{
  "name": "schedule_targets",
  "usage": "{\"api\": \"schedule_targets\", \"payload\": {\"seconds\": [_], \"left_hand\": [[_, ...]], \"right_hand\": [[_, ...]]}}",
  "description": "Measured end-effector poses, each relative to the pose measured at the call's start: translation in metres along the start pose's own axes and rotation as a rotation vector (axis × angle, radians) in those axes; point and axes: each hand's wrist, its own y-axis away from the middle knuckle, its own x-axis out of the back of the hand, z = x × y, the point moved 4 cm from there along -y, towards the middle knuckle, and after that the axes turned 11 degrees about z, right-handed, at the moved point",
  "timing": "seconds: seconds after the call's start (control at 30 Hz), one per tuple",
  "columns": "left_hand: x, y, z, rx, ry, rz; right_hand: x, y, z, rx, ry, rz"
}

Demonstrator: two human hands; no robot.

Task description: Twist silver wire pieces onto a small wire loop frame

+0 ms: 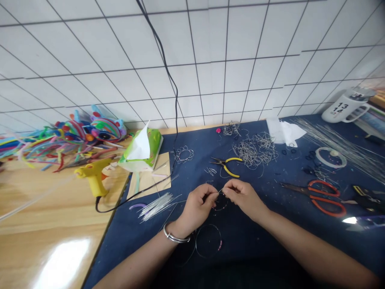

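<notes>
My left hand (202, 204) and my right hand (243, 197) meet over the dark blue cloth, each pinching a thin wire (220, 191) between thumb and fingertips. Below the fingers hangs or lies a small beaded wire ring (221, 208); whether it joins the pinched wire I cannot tell. Nearer to me rests a larger wire hoop (221, 233) with pink beads on its right side. A bundle of straight silvery wires (158, 206) is left of my left hand. Beyond my hands lie yellow-handled pliers (230, 165).
Tangled wire pieces (255, 150) and a flower-shaped wire (184, 154) lie farther back. Red-handled scissors (325, 196) are at right, a white mug (345, 106) behind. On the left sit a yellow glue gun (96, 174), its black cord crossing the cloth, and a green tissue pack (153, 150).
</notes>
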Motion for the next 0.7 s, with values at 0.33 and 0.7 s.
{"api": "schedule_targets", "payload": {"seconds": [0.33, 0.7], "left_hand": [[0.000, 0.001, -0.011, 0.065, 0.018, 0.129], [0.000, -0.001, -0.014, 0.142, 0.117, 0.068]], "right_hand": [[-0.007, 0.008, 0.004, 0.019, -0.011, 0.023], [-0.007, 0.003, 0.010, -0.035, 0.012, -0.078]]}}
